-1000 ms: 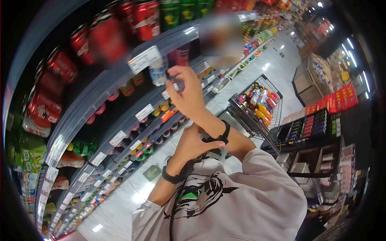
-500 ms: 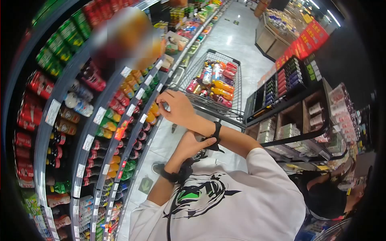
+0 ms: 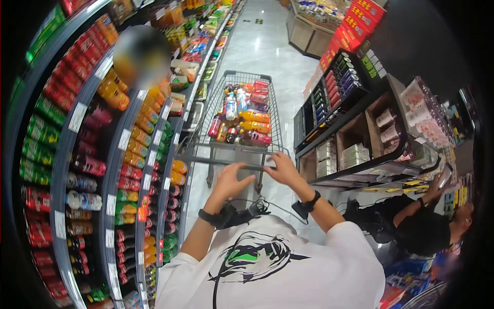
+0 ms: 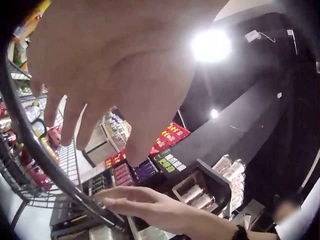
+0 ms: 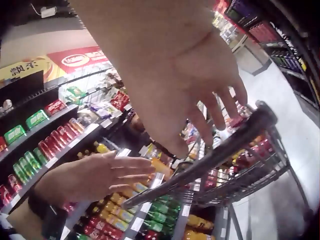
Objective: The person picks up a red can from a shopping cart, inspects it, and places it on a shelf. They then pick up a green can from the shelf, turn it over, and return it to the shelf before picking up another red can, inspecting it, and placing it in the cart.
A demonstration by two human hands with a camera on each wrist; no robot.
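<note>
A shopping cart (image 3: 278,129) holding several bottles stands ahead of the person, its handle (image 3: 226,162) nearest the body. My left hand (image 3: 230,184) is at the handle's near side, fingers spread; the left wrist view shows this hand (image 4: 120,65) with extended fingers above the handle (image 4: 47,160). Toward the handle's right end is my right hand (image 3: 284,171). In the right wrist view, the right hand's (image 5: 185,80) fingers hang loosely over the handle (image 5: 210,155), not wrapped round it. Whether either hand touches it, I cannot tell.
Drink shelves (image 3: 64,154) run along the left. Display racks (image 3: 360,136) stand close on the right, with stacked red boxes (image 3: 355,26) farther on. A person in black (image 3: 422,229) is at the lower right. Tiled floor (image 3: 257,49) lies beyond the cart.
My left hand has let go of my right wrist, and the two hands have moved apart to the cart handle. The view has turned from the shelves toward the cart, which appears more central.
</note>
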